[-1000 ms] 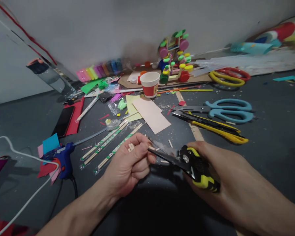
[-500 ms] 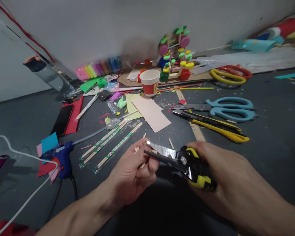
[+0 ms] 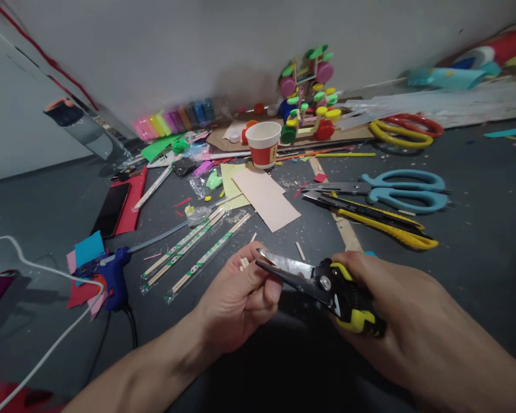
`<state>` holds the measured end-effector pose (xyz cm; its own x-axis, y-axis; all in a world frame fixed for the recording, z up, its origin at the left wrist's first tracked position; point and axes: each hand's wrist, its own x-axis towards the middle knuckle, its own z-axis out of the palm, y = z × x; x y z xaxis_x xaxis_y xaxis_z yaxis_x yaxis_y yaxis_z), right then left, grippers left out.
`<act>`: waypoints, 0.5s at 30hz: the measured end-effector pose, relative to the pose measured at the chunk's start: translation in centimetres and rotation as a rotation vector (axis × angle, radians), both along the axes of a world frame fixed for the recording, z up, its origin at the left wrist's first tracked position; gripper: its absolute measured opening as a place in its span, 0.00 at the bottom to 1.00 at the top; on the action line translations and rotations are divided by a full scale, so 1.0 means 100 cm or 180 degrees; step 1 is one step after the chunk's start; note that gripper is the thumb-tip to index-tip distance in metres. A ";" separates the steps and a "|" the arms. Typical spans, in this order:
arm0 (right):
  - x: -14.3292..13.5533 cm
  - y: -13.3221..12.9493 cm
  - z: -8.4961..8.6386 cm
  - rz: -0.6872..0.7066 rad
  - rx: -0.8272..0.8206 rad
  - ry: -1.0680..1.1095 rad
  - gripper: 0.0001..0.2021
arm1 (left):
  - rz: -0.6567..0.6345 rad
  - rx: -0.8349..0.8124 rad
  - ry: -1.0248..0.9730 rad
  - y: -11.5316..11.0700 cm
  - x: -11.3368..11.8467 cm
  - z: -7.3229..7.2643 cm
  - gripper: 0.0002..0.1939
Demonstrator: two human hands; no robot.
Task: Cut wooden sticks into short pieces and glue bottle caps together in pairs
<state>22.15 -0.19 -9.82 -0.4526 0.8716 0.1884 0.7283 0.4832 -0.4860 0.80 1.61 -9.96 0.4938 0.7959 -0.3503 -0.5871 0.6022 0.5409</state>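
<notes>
1. Have a black phone [image 3: 110, 211] at far left, lying partly over a red sheet [image 3: 134, 195], with a blue glue gun [image 3: 115, 281] nearer by, against scraps of coloured paper [image 3: 89, 246].
2. See wrapped chopstick packs [image 3: 208, 257] lying aslant on the dark table [image 3: 38, 212], just beyond the left hand [image 3: 236, 304].
3. Pinching a few short wooden sticks [image 3: 244, 264] between thumb and fingers of that hand, with pale ends poking out above and the lower fingers curled in.
4. See a red-and-white paper cup [image 3: 263, 150] farther back, just behind a pale pink sheet [image 3: 269, 201] overlapping a yellow one [image 3: 230, 180].
5. Holding black-and-yellow shears [image 3: 325, 283] between the hands, with blades parted and tips right at the left fingertips — cannot tell if touching.
6. Gripping the shears by their handles in the right hand [image 3: 391, 287], thumb on top — cannot make out the fingers underneath.
7. See blue-handled scissors [image 3: 373, 195] and a yellow-and-black cutter [image 3: 370, 216] lying side by side beyond.
</notes>
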 end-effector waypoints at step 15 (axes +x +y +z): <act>0.001 0.006 0.008 -0.0548 -0.0433 0.0474 0.08 | 0.0014 -0.0228 -0.0027 0.008 -0.004 0.003 0.08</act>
<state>22.23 0.46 -9.07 -0.2714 0.9552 0.1176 0.7096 0.2812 -0.6460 0.44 2.42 -9.66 0.4936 0.7711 -0.4021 -0.5942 0.6366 0.4915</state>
